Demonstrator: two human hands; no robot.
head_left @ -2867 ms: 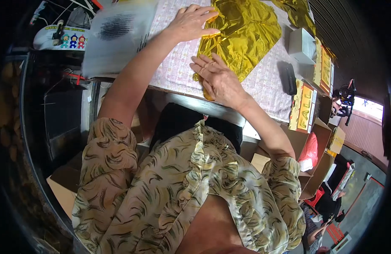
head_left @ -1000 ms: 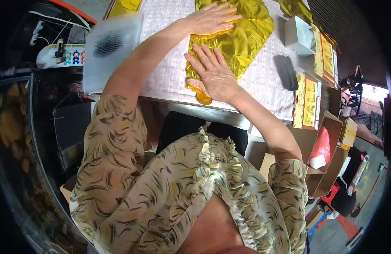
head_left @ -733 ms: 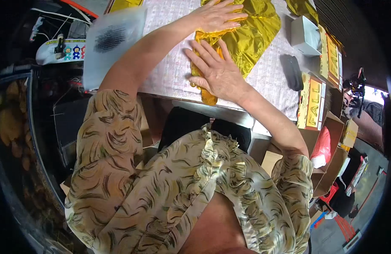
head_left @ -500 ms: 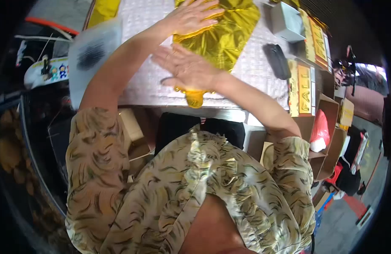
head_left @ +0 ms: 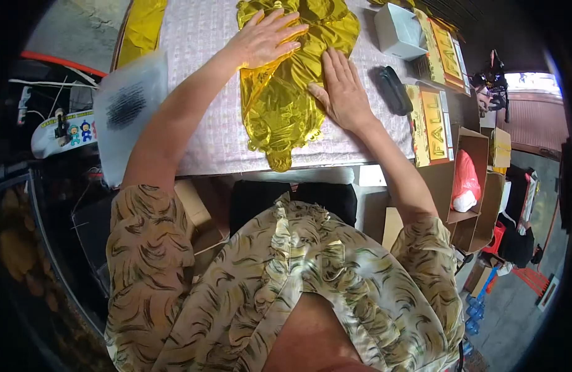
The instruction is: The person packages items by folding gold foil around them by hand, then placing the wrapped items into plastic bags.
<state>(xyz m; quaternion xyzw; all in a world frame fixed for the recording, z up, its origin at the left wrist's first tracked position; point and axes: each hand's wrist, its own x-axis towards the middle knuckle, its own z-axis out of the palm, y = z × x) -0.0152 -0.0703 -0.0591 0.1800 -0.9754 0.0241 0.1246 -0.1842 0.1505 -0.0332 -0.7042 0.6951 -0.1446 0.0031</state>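
A shiny gold foil balloon [head_left: 279,121], deflated and creased, lies on the cloth-covered table with a rounded tab toward me. My left hand [head_left: 270,40] rests on its upper left part, fingers spread over the foil. Along the balloon's right edge lies my right hand [head_left: 346,93], flat and with the thumb apart, partly on the foil and partly over the cloth. Neither hand grips anything.
A pale pink cloth [head_left: 202,133] covers the table. On the right are a black case [head_left: 394,91], a white box [head_left: 400,32] and packages marked "FALL" [head_left: 431,127]. On the left sits a translucent plastic bag [head_left: 128,118], with more gold foil [head_left: 142,31] behind it.
My right hand has moved from across the balloon's lower left to its right edge, uncovering the lower part. My left hand has shifted slightly left and stays on the foil.
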